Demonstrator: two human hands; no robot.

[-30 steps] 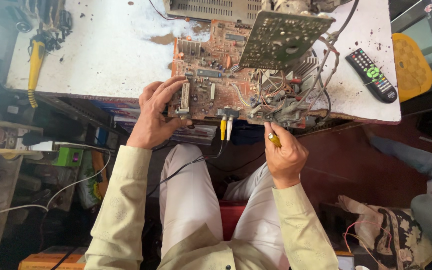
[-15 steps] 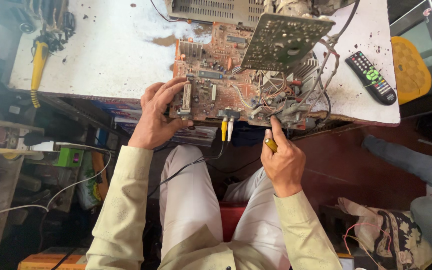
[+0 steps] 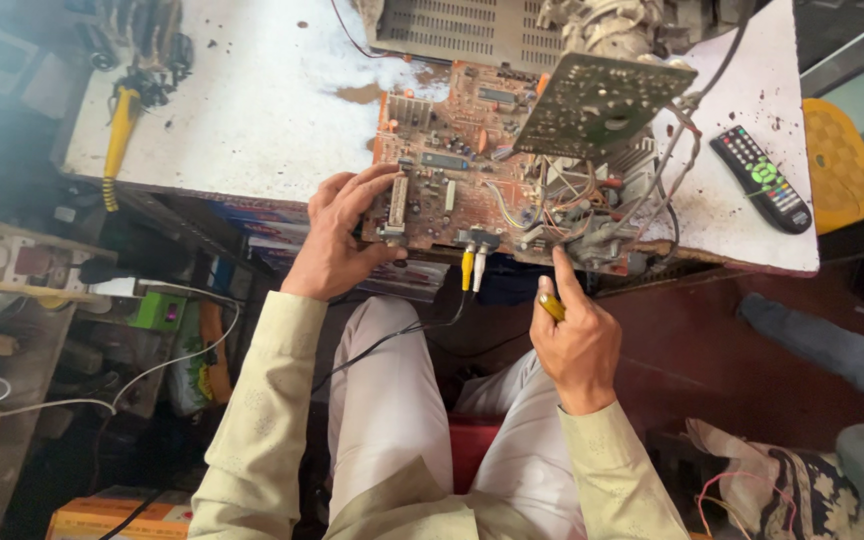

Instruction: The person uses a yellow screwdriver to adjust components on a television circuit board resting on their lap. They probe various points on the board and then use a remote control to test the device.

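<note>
A brown circuit board (image 3: 472, 170) with many parts and loose wires lies at the near edge of a white worktable (image 3: 252, 110). My left hand (image 3: 337, 235) grips the board's near left corner, fingers on top. My right hand (image 3: 574, 335) is closed around a small yellow-handled tool (image 3: 550, 305), index finger pointing up at the board's near edge beside the tangled wires (image 3: 592, 215). Yellow and white plugs (image 3: 473, 265) hang from the board's front with a black cable. A smaller green board (image 3: 602, 100) stands tilted above the right half.
A black remote (image 3: 762, 178) lies at the table's right. A yellow-handled tool (image 3: 117, 140) rests at the left edge. A grey vented casing (image 3: 462, 30) sits behind the board. Cluttered shelves and cables fill the left; another person's leg (image 3: 832, 350) is at right.
My right hand has shifted slightly and its index finger now points up to the board's edge. The left hand keeps its grip on the board.
</note>
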